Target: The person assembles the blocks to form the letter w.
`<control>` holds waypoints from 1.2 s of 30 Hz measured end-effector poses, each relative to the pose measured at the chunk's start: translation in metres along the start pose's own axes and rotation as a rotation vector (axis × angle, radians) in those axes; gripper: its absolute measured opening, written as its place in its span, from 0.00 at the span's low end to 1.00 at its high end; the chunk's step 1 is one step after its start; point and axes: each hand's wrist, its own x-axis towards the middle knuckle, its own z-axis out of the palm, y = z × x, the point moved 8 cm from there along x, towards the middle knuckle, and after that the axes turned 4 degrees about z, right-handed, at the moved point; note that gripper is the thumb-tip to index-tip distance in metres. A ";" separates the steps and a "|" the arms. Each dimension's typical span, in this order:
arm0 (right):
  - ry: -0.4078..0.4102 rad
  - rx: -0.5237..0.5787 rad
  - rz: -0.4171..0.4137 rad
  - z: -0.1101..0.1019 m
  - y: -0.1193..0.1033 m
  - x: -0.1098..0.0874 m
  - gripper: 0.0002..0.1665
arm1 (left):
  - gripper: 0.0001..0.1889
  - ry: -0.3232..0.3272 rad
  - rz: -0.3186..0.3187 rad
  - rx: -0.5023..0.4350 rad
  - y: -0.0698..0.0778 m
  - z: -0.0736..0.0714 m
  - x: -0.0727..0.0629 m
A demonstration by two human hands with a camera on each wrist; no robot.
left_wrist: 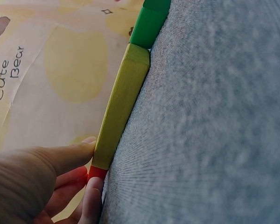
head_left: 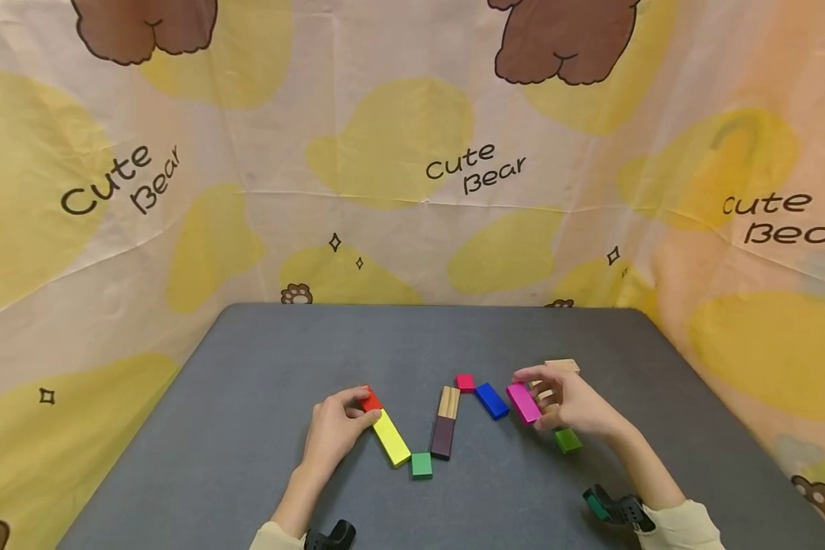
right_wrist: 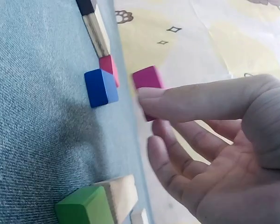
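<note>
My left hand (head_left: 334, 428) pinches the red block (head_left: 370, 399) at the upper end of a slanted yellow block (head_left: 391, 438), its thumb right at the joint between them. A green block (head_left: 422, 466) meets the yellow one's lower end. From there a dark purple block (head_left: 443, 438) and a striped wooden block (head_left: 449, 402) rise to a small pinkish-red block (head_left: 465, 383), and a blue block (head_left: 491, 402) slants down beside it. My right hand (head_left: 572, 397) holds a magenta block (head_left: 524, 403) between thumb and fingers, raised above the table in the right wrist view.
Under and behind my right hand are a light green block (head_left: 567, 441) and pale wooden blocks (head_left: 561, 365). The grey table (head_left: 199, 458) ends at the back against a printed cloth (head_left: 385, 153). Black straps with camera mounts (head_left: 615, 510) sit at both wrists.
</note>
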 end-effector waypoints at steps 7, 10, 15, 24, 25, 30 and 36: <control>-0.039 -0.013 0.056 0.010 -0.003 -0.006 0.42 | 0.22 -0.007 0.002 -0.012 0.002 0.001 0.000; -0.058 -0.032 0.066 0.012 0.001 -0.007 0.42 | 0.22 -0.008 0.013 -0.009 0.003 0.002 0.000; -0.072 -0.057 0.102 0.011 0.013 -0.010 0.40 | 0.21 -0.006 0.034 -0.009 0.005 0.002 0.000; -0.122 -0.136 0.114 0.013 0.023 -0.010 0.42 | 0.21 -0.003 0.018 -0.013 0.003 0.000 -0.001; -0.130 -0.143 0.115 0.014 0.023 -0.009 0.42 | 0.21 -0.002 0.017 -0.015 0.003 0.000 -0.001; -0.164 -0.146 0.122 0.018 0.023 -0.009 0.44 | 0.21 -0.001 0.014 -0.016 0.003 0.000 0.000; -0.173 -0.115 0.134 0.022 0.026 -0.007 0.46 | 0.21 0.004 0.014 -0.024 0.002 -0.001 0.000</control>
